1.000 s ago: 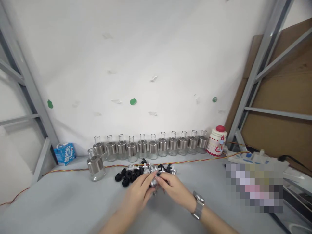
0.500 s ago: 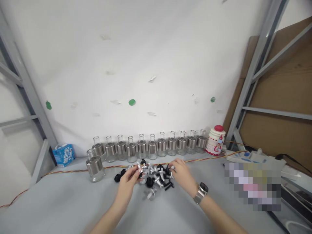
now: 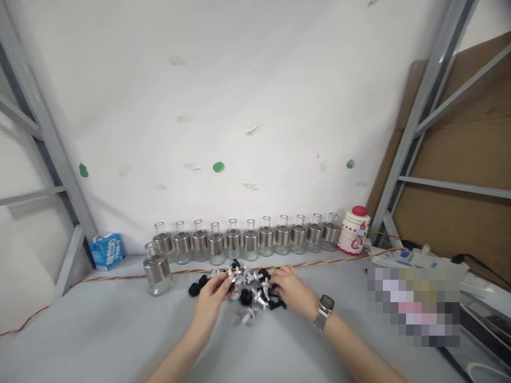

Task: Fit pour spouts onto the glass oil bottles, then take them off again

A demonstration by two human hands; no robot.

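Small silver and black bottle stopper parts (image 3: 259, 299) lie in a loose pile on the grey table. At the pile's left side is my left hand (image 3: 213, 292), thumb and fingers pinched round a silver stopper part (image 3: 229, 272); a black bit shows by the fingertips. My right hand (image 3: 290, 287), with a watch on its wrist, reaches into the right side of the pile. Its fingers are curled down among black parts (image 3: 275, 303), and whatever they grip is hidden. One clear plastic-looking piece (image 3: 248, 316) lies at the front of the pile.
Several glass bottles with metal sleeves (image 3: 250, 239) stand in a row along the white wall. Another bottle (image 3: 158, 272) stands forward at the left. A twisted cable (image 3: 319, 263) crosses the table. A blue carton (image 3: 107, 252), a cream jar (image 3: 353, 234) and a power strip (image 3: 415, 259) are around.
My right hand has moved slightly left and deeper into the pile, its fingers curling over the black parts. My left hand keeps its pinch, and the view has shifted a little.
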